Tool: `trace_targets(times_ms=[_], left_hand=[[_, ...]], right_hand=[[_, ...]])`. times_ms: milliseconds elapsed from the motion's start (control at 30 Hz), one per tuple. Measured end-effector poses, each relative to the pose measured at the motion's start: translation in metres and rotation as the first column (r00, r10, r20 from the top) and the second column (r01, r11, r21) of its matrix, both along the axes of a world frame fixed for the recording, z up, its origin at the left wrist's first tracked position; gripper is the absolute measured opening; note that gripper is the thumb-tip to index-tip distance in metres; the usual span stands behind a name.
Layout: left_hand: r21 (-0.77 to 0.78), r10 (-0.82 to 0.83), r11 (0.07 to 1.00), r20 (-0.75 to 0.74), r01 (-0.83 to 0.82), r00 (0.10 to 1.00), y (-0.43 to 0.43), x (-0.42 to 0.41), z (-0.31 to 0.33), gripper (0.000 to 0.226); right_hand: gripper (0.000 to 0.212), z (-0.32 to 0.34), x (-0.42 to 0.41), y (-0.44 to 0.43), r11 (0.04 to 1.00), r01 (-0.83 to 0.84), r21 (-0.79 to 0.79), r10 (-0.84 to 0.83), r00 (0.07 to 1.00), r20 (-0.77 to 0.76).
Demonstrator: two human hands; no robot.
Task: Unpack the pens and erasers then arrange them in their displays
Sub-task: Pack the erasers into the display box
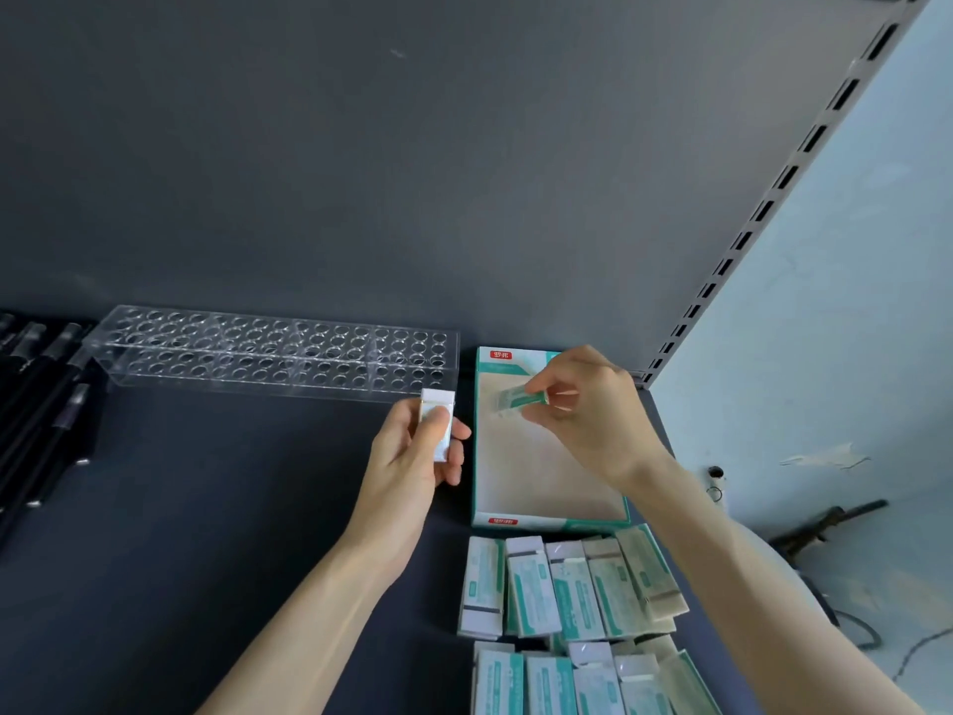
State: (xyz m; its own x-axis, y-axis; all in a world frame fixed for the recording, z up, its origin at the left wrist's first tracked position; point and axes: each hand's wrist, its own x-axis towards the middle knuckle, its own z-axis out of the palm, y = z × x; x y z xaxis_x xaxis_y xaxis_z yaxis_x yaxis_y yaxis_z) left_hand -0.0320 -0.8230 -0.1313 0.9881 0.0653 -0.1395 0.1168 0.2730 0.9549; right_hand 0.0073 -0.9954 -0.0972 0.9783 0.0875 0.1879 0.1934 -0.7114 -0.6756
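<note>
My left hand (pixel 412 456) grips a white eraser (pixel 438 420), held upright just left of the open green-and-white display box (pixel 541 467). Over the far end of that box, my right hand (pixel 593 410) pinches a second eraser in a green sleeve (pixel 521 395), tilted with its far end pointing down into the box. The box floor looks bare. Several wrapped erasers (pixel 567 590) lie in rows on the dark shelf in front of the box. A clear acrylic pen holder (pixel 273 353) with many round holes stands empty at the back. Black pens (pixel 46 405) lie at the far left.
The dark shelf surface (pixel 206 508) runs to a grey back panel (pixel 412 172). A slotted metal upright (pixel 773 198) marks the right edge, with a pale wall and floor beyond it.
</note>
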Motion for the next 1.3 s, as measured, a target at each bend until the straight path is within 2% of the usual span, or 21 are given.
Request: trace_targets(times_ms=[100, 200, 367, 500, 733, 900, 1000, 1100, 1167, 1233, 1300], left_hand=[[-0.016, -0.023, 1.000, 0.021, 0.024, 1.000, 0.000, -0.001, 0.000, 0.015], [-0.027, -0.034, 0.999, 0.023, 0.034, 0.999, 0.000, -0.001, 0.001, 0.014], [-0.029, -0.036, 0.999, 0.030, 0.037, 0.999, -0.001, -0.001, 0.002, 0.014], [-0.007, -0.034, 0.999, 0.039, 0.035, 0.999, -0.002, -0.001, 0.002, 0.015], [-0.033, -0.024, 0.999, 0.023, 0.025, 0.999, -0.003, -0.001, 0.002, 0.019], [-0.040, -0.023, 0.999, 0.068, 0.026, 0.997, -0.002, -0.003, 0.005, 0.024], [-0.020, -0.089, 0.996, 0.134, 0.092, 0.987, -0.001, -0.006, 0.010, 0.022], [-0.031, -0.072, 0.996, 0.167, 0.078, 0.983, 0.001, -0.007, 0.011, 0.019], [-0.096, -0.047, 0.993, 0.167, 0.063, 0.985, 0.001, -0.007, 0.010, 0.020], [-0.138, -0.042, 0.988, 0.181, 0.068, 0.982, 0.001, -0.007, 0.010, 0.020], [-0.141, -0.067, 0.985, 0.216, 0.099, 0.974, 0.000, -0.008, 0.010, 0.019]], right_hand=[[0.016, -0.008, 0.001, 0.004, 1.000, 0.005, 0.000, -0.005, 0.999, 0.051], [0.012, -0.012, 0.004, 0.005, 0.997, 0.004, -0.075, 0.002, 0.996, 0.088], [0.011, -0.014, 0.003, 0.005, 0.986, -0.052, -0.157, 0.066, 0.994, 0.086], [0.021, -0.015, 0.002, 0.005, 0.963, -0.057, -0.264, 0.079, 0.994, 0.076], [0.019, -0.017, 0.006, 0.006, 0.936, -0.054, -0.348, 0.073, 0.996, 0.042], [0.019, -0.021, 0.007, 0.004, 0.933, -0.075, -0.353, 0.110, 0.991, 0.078], [0.016, -0.016, 0.006, 0.004, 0.967, -0.075, -0.245, 0.094, 0.993, 0.068], [0.008, -0.001, -0.002, 0.007, 0.998, -0.019, 0.061, 0.011, 0.993, 0.120], [0.010, 0.011, -0.012, 0.007, 0.958, -0.030, 0.284, 0.034, 0.999, -0.008], [0.010, 0.020, -0.023, 0.007, 0.876, -0.064, 0.477, 0.185, 0.960, -0.211], [0.011, 0.023, -0.031, 0.006, 0.806, -0.076, 0.587, 0.311, 0.898, -0.311]])
